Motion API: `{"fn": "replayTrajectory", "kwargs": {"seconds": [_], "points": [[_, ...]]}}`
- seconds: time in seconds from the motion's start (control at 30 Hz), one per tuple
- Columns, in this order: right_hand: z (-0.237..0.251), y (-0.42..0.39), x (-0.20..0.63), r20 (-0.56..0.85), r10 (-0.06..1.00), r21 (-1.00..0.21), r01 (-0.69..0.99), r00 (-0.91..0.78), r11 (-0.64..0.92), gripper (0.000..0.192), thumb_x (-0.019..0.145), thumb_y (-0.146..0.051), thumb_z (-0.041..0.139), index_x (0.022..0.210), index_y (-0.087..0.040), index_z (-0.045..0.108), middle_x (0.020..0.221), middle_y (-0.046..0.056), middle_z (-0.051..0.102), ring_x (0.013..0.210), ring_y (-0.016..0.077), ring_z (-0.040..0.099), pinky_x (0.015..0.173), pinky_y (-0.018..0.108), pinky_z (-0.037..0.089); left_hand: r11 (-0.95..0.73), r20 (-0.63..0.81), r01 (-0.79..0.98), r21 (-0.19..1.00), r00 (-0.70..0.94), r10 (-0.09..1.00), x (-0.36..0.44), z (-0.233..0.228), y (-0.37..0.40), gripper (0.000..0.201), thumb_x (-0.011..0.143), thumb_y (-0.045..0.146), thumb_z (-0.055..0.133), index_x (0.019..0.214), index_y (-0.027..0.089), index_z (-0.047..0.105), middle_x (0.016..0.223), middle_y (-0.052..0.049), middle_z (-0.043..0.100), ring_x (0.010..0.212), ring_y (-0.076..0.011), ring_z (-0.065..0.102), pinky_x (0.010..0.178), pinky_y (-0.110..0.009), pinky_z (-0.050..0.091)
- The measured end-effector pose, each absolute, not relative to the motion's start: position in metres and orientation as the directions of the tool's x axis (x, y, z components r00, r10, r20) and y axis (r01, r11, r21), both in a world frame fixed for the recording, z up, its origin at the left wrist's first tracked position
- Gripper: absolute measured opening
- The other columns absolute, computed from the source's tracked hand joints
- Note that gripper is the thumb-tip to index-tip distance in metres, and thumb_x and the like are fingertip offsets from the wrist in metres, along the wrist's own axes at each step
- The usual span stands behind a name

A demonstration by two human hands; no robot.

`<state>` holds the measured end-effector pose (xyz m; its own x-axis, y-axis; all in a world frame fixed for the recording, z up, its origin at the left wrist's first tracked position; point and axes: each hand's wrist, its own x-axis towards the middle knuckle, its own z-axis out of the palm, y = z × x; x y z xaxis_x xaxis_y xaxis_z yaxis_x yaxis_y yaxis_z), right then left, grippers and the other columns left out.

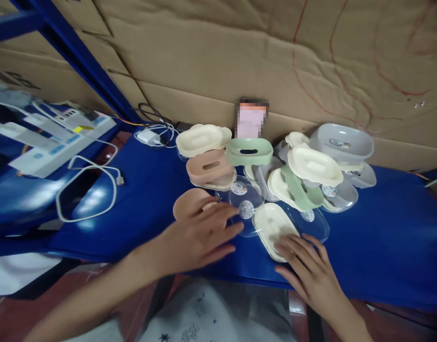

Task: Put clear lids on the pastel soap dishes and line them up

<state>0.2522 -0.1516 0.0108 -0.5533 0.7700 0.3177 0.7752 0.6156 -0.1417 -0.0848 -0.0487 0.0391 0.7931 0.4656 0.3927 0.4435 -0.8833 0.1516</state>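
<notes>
My left hand (pixel 204 232), its fingers stretched out and apart, is over the near edge of a pink-brown oval dish (pixel 188 204). Its fingertips reach towards overlapping clear plastic lids (pixel 252 225) with round stickers. My right hand (pixel 307 261) lies with spread fingers at the near right end of a cream oval tray (pixel 273 223); its fingertips overlap the rim, and I cannot tell how firmly they touch. Behind the hands are a slotted pink-brown soap dish (pixel 207 166) and a green slotted one (pixel 249 153).
More cream trays (pixel 315 165), a green piece (pixel 304 190) and grey dishes (pixel 343 142) are heaped at the back right of the blue table (pixel 389 247). A blurred-out upright object (pixel 251 118) leans on the cardboard (pixel 204 57). Left are a power strip (pixel 61 142) and cable (pixel 86 219).
</notes>
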Motion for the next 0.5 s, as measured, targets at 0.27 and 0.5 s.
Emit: {"fn": "replayTrajectory", "kwargs": {"seconds": [0.27, 0.5], "points": [[-0.014, -0.189, 0.290, 0.301, 0.822, -0.256, 0.790, -0.484, 0.558, 0.032, 0.104, -0.018, 0.063, 0.135, -0.022, 0.069, 0.148, 0.008, 0.069, 0.138, 0.0272, 0.062, 0.123, 0.053, 0.036, -0.694, 0.426, 0.707, 0.136, 0.591, 0.685, -0.099, 0.002, -0.106, 0.034, 0.104, 0.024, 0.069, 0.138, 0.022, 0.068, 0.148, -0.018, 0.066, 0.144, -0.0392, 0.057, 0.124, -0.065, 0.036], [-0.022, -0.212, 0.278, 0.424, 0.802, -0.317, 0.760, -0.422, 0.567, 0.010, 0.099, -0.018, 0.074, 0.107, -0.023, 0.072, 0.124, 0.006, 0.078, 0.120, 0.0252, 0.073, 0.115, 0.051, 0.048, -0.642, 0.435, 0.745, 0.183, 0.524, 0.732, -0.124, -0.005, -0.116, 0.024, 0.105, 0.013, 0.065, 0.127, 0.020, 0.068, 0.131, -0.011, 0.077, 0.120, -0.0285, 0.073, 0.118, -0.056, 0.043]]}}
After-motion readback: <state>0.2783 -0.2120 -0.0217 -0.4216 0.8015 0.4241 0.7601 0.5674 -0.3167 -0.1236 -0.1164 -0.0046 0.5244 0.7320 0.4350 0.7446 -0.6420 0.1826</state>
